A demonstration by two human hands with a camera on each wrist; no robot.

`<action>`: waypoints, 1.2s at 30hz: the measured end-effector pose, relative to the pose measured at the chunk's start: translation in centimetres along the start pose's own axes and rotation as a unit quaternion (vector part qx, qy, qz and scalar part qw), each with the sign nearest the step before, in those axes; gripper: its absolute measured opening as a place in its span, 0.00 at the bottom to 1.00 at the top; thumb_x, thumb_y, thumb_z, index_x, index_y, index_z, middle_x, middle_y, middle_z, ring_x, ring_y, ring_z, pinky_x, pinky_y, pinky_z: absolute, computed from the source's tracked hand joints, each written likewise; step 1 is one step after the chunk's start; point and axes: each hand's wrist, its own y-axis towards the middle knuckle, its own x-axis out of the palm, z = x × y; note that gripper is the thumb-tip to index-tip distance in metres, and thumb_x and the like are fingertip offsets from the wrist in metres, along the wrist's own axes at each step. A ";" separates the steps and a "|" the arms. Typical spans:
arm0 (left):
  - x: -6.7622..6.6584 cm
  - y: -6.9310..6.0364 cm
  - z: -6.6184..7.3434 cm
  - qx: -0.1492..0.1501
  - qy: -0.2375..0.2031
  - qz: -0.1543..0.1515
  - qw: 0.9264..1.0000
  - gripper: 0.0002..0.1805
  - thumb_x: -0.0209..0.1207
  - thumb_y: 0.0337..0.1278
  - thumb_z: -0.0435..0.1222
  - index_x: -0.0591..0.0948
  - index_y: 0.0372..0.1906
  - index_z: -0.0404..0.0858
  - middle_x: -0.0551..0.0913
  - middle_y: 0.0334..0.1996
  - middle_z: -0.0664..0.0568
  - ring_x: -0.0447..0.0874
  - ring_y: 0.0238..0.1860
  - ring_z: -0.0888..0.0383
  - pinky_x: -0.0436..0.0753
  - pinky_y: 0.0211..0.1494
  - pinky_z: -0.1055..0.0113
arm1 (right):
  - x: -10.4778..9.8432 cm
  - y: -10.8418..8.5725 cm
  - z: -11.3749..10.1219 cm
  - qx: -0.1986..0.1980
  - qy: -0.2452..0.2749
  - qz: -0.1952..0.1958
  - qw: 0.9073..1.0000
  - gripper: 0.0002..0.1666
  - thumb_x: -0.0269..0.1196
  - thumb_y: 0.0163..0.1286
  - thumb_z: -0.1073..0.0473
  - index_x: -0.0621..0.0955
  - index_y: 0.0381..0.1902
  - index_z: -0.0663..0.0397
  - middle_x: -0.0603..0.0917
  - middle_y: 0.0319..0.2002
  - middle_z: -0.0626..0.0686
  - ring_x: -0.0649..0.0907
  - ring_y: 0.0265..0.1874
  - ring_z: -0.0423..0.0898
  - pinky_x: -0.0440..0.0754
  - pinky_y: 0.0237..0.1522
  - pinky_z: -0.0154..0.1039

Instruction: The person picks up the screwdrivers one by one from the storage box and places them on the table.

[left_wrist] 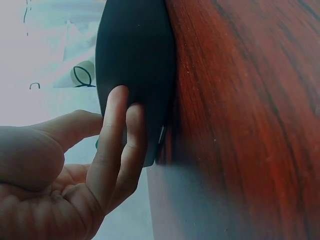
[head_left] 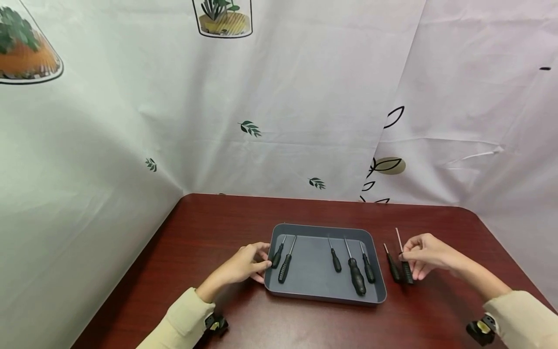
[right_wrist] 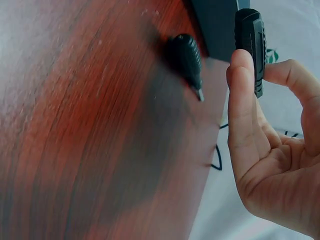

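A grey tray (head_left: 311, 286) lies on the table with black-handled screwdrivers in it: two at its left side, among them a slim screwdriver (head_left: 285, 269), and three at its right, the biggest a thick-handled screwdriver (head_left: 357, 277). My left hand (head_left: 245, 261) grips the tray's left wall, thumb at the rim and fingers against the outside (left_wrist: 135, 60). To the right of the tray, my right hand (head_left: 429, 253) pinches the black handle of a screwdriver (right_wrist: 250, 37), shaft pointing away. Beside it another screwdriver (head_left: 393, 266) lies on the table.
The dark red wooden table (head_left: 226, 218) has rounded far corners. White cloth (head_left: 283, 160) printed with leaves and plants hangs behind it and at both sides. Table surface shows left of the tray and in front of it.
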 end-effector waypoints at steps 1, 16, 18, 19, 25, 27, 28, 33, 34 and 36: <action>0.0 0.0 0.0 0.000 0.000 0.000 1.000 0.30 0.60 0.67 0.26 0.64 0.68 0.18 0.77 0.40 0.42 0.86 0.24 0.51 0.90 0.28 0.59 | -0.1 0.0 0.2 -0.001 0.002 -0.002 1.000 0.10 0.62 0.69 0.65 0.74 0.36 0.69 0.81 0.23 0.59 0.86 0.19 0.52 0.89 0.23 0.47; -0.1 0.1 -0.1 0.003 -0.005 0.003 1.000 0.29 0.59 0.67 0.26 0.64 0.67 0.18 0.78 0.40 0.42 0.86 0.26 0.49 0.90 0.29 0.59 | -1.6 -0.4 1.9 -0.009 -0.008 -0.018 1.000 0.08 0.60 0.70 0.67 0.74 0.36 0.68 0.81 0.20 0.60 0.85 0.16 0.50 0.88 0.20 0.45; -0.1 0.1 -0.1 0.005 -0.006 0.003 1.000 0.29 0.59 0.67 0.26 0.64 0.67 0.17 0.78 0.40 0.42 0.87 0.26 0.48 0.90 0.28 0.59 | -1.6 -0.4 2.0 -0.010 -0.013 -0.016 1.000 0.07 0.60 0.70 0.67 0.74 0.35 0.68 0.81 0.20 0.60 0.85 0.16 0.50 0.88 0.20 0.45; -0.1 0.1 0.0 0.006 -0.006 0.004 1.000 0.29 0.59 0.67 0.25 0.64 0.67 0.17 0.78 0.40 0.42 0.87 0.26 0.48 0.90 0.28 0.59 | -1.7 -0.4 2.1 -0.011 -0.015 -0.016 1.000 0.07 0.60 0.70 0.67 0.74 0.35 0.68 0.81 0.20 0.60 0.85 0.15 0.50 0.88 0.20 0.45; -0.1 0.1 0.1 0.004 -0.002 0.003 1.000 0.29 0.59 0.67 0.25 0.64 0.67 0.17 0.78 0.40 0.42 0.87 0.25 0.50 0.90 0.29 0.59 | -1.8 -0.2 2.4 0.002 -0.037 -0.009 0.999 0.07 0.61 0.69 0.67 0.74 0.32 0.66 0.81 0.20 0.61 0.84 0.15 0.50 0.88 0.19 0.45; -0.1 0.0 0.1 0.002 0.001 0.003 1.000 0.29 0.59 0.67 0.25 0.64 0.67 0.18 0.78 0.40 0.42 0.87 0.25 0.50 0.90 0.29 0.60 | -1.8 -0.1 2.5 0.009 -0.049 -0.005 0.999 0.07 0.61 0.69 0.67 0.74 0.31 0.65 0.80 0.19 0.60 0.84 0.14 0.51 0.88 0.18 0.45; -0.1 0.0 0.1 0.001 0.003 0.003 1.000 0.29 0.59 0.67 0.25 0.64 0.67 0.18 0.78 0.40 0.42 0.87 0.25 0.50 0.90 0.29 0.60 | -1.8 -0.1 2.5 0.012 -0.055 -0.003 0.998 0.08 0.61 0.68 0.67 0.74 0.31 0.64 0.80 0.18 0.60 0.84 0.14 0.51 0.87 0.17 0.45; 0.0 -0.1 0.3 -0.002 0.006 0.001 1.000 0.29 0.59 0.67 0.26 0.64 0.68 0.18 0.78 0.41 0.41 0.87 0.25 0.49 0.90 0.29 0.60 | -1.7 -0.1 2.8 0.013 -0.090 0.006 0.996 0.09 0.63 0.67 0.67 0.74 0.29 0.62 0.79 0.16 0.59 0.83 0.13 0.54 0.87 0.16 0.47; 0.0 -0.1 0.3 -0.002 0.005 0.001 1.000 0.29 0.59 0.67 0.26 0.64 0.68 0.18 0.78 0.41 0.41 0.87 0.25 0.49 0.90 0.29 0.60 | -1.6 -0.1 2.9 0.012 -0.098 0.009 0.995 0.09 0.63 0.66 0.67 0.74 0.28 0.62 0.79 0.16 0.58 0.83 0.13 0.54 0.87 0.16 0.47; 0.0 -0.1 0.3 -0.002 0.004 0.001 1.000 0.30 0.60 0.67 0.26 0.64 0.68 0.18 0.78 0.41 0.41 0.87 0.25 0.49 0.90 0.29 0.60 | -1.5 -0.1 3.0 0.015 -0.111 0.017 0.994 0.10 0.64 0.65 0.66 0.74 0.27 0.61 0.79 0.15 0.57 0.83 0.13 0.54 0.87 0.16 0.47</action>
